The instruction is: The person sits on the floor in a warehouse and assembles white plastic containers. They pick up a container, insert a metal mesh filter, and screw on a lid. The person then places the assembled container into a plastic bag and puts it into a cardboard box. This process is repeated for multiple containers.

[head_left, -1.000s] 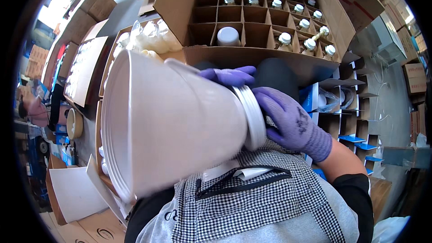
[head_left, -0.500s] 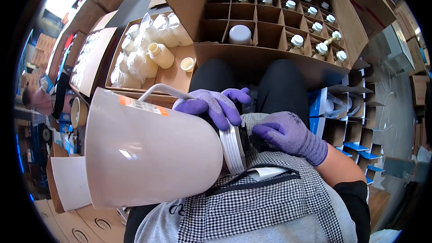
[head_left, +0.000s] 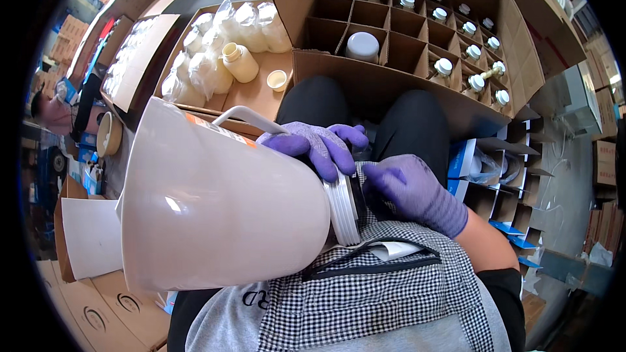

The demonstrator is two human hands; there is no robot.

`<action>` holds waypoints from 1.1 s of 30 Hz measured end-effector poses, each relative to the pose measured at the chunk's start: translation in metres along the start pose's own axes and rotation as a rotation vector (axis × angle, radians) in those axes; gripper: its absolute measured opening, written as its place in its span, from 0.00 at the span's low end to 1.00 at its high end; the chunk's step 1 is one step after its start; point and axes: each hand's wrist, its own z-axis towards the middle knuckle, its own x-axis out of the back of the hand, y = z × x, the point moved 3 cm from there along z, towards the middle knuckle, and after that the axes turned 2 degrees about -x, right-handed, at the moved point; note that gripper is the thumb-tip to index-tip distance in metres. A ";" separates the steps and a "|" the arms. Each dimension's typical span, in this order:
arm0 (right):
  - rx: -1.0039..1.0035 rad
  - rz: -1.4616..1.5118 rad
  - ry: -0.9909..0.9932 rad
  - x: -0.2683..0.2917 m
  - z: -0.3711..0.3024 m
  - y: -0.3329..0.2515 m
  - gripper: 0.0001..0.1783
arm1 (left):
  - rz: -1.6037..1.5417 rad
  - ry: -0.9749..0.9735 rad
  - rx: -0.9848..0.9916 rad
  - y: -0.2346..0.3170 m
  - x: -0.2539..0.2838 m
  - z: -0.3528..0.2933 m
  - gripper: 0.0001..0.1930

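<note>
Left hand (head_left: 315, 145) clasps the collar (head_left: 343, 215) on the white jug (head_left: 225, 205); right hand (head_left: 414, 189) curls close, grip unclear! A divided carton (head_left: 367, 82) crowds the bottle tray (head_left: 253, 94).

bottles (head_left: 443, 69) in carton (head_left: 372, 86) | tray (head_left: 253, 96) left of carton | container (head_left: 225, 202) before tray

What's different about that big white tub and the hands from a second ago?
The tub turned: its mouth no longer faces us and its label shows. The left hand came over onto the ribbed ring; the right hand moved off it, curling alongside. The bottles stayed in their carton.
</note>
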 end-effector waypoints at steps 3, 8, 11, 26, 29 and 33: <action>0.204 0.062 0.324 -0.014 -0.002 -0.006 0.28 | 0.036 0.031 -0.023 0.001 0.003 0.004 0.19; 0.034 0.028 0.048 -0.001 0.003 0.002 0.32 | 0.044 0.037 -0.018 -0.001 0.002 0.001 0.20; 0.170 0.145 0.280 -0.013 -0.004 -0.005 0.30 | 0.039 0.107 -0.033 -0.003 -0.003 -0.001 0.19; -0.078 0.200 -0.014 -0.002 0.006 0.016 0.39 | 0.116 0.147 0.025 -0.004 -0.019 0.010 0.17; 0.246 0.224 0.265 -0.004 -0.009 -0.003 0.33 | 0.133 0.089 0.072 -0.005 -0.016 0.011 0.16; -0.057 0.277 -0.034 0.013 -0.006 -0.001 0.33 | 0.135 0.006 0.169 -0.009 0.000 0.006 0.15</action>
